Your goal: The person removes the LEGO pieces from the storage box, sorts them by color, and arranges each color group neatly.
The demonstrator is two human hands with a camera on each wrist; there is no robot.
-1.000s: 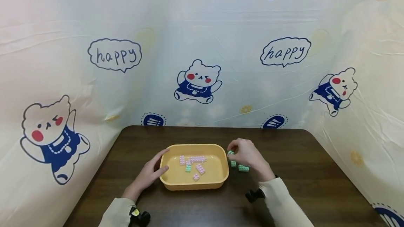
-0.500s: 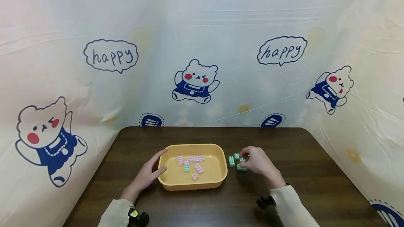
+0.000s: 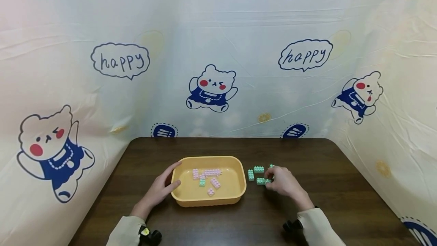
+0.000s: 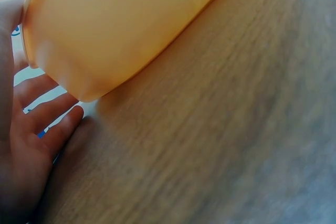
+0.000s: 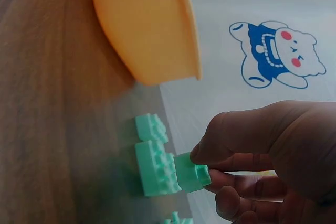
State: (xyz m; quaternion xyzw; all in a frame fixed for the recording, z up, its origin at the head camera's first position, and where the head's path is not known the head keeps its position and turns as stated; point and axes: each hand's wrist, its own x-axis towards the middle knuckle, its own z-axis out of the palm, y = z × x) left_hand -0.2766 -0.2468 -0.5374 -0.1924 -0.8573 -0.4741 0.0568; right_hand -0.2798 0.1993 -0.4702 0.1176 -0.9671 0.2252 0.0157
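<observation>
In the head view my left hand [image 3: 160, 191] holds the left end of a shallow yellow plastic tub [image 3: 209, 202], thumb over the rim, other fingers outside. The left wrist view shows those fingers spread beside the tub's outer wall [image 4: 121, 30]. Right of the tub, my right hand [image 3: 285, 182] pinches a small green toy building brick [image 5: 190, 176] between thumb and fingers. It overlaps the studded side of a longer green brick [image 5: 152, 169] in the right wrist view. A shorter green brick [image 5: 149, 128] lies beyond.
Pink bricks [image 3: 213, 172] and one green brick [image 3: 202, 182] lie in the tub. Two more green bricks, one upright in view [image 3: 250, 175] and one crosswise [image 3: 258, 169], lie right of it. Another [image 3: 271, 166] shows behind my right hand. A patterned curtain [image 3: 211, 29] surrounds the dark wooden table [image 3: 211, 227].
My right hand has moved right, from beside the tub's rim to the right end of the green bricks. The left hand stays on the tub. The head view has shifted slightly.
</observation>
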